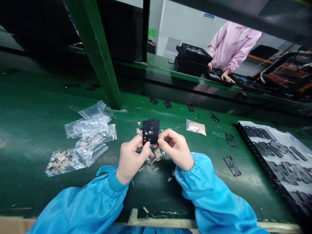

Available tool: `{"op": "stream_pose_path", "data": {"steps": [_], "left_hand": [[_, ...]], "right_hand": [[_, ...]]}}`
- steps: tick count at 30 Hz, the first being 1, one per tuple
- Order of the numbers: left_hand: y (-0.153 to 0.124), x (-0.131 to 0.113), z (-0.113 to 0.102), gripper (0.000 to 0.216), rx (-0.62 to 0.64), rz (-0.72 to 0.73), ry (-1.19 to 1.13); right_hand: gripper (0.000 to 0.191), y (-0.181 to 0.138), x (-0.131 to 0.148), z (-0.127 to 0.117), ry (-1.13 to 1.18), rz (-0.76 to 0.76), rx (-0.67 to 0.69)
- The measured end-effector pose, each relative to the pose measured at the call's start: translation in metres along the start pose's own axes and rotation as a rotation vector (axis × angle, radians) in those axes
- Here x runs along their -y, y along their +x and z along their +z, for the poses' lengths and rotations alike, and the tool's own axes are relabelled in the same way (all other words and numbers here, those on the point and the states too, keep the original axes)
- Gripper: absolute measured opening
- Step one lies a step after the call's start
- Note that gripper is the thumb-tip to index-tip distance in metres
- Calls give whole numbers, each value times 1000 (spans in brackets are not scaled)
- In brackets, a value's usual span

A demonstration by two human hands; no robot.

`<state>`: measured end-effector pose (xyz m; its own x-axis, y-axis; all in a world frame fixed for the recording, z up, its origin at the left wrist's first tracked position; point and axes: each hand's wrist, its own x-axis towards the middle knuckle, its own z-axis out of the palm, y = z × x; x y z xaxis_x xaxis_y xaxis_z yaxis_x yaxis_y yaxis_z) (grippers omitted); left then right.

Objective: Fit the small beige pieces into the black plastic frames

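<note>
Upright in front of me is a thin black plastic plate (151,125) with small rectangular cutouts. My left hand (131,159) pinches its lower left edge between thumb and fingers. The closed fingers of my right hand (176,148) meet at the plate's lower right edge; whether a small piece is also between them is hidden. Small beige pieces (159,154) lie scattered on the green tabletop under and behind the hands. Some more beige pieces (139,131) show just left of the plate.
Clear zip bags (91,125) overlap at left, one holding beige pieces (59,161). A filled bag (196,127) lies right of centre. Several black plates (232,166) are spread about. A black tray (262,167) of plates stands right. Beyond the green post (97,48), a person in pink (234,45) handles trays.
</note>
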<state>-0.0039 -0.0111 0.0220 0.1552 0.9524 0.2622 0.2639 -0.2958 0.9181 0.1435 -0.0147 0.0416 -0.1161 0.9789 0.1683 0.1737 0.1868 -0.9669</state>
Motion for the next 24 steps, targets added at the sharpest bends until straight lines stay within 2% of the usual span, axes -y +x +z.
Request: {"op": "stream_pose_path", "data": {"steps": [11,24], "left_hand": [[-2,1,-3,17,46,-69,-113],[-4,14,2,17,74,-149,-414]], "right_hand": [[10,0,3,0,90,51,29],[10,-2,3,2,14,1,-9]]}}
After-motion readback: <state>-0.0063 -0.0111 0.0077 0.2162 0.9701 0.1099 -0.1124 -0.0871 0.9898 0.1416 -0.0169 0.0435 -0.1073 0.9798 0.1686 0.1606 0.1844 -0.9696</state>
